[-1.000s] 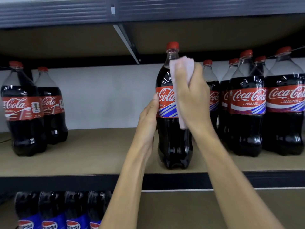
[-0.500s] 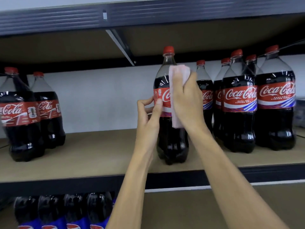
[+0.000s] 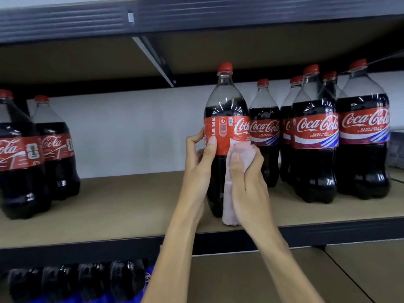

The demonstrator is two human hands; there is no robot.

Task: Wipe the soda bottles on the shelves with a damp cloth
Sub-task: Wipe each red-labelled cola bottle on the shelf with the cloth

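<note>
bottle (image 3: 226, 106) looks full: heavy, stiff, slick; our left hand (image 3: 200, 158) fingers curl round its label (image 3: 223, 138) at 9 o'clock, right hand (image 3: 248, 173) fingers clamp the soft cloth (image 3: 229, 208) at 5 o'clock

Front bottle (image 3: 225, 110): large clear plastic, dark cola, red cap. It stands upright near the front edge of the middle shelf (image 3: 131, 206), its red label turned so a side panel with a small code faces out.
Hold: the left hand (image 3: 201, 162) grips it at the label, thumb on the front.
Pink cloth (image 3: 229, 206): bunched and pressed against the bottle's lower body under the right hand (image 3: 247, 171), one end hanging down near the base.
Right cluster (image 3: 314, 149): about five matching bottles, upright, packed close together.
Left pair (image 3: 56, 147): two upright bottles, well apart from the rest.
Lower-shelf bottles (image 3: 87, 281): a dark row with blue labels.
</note>
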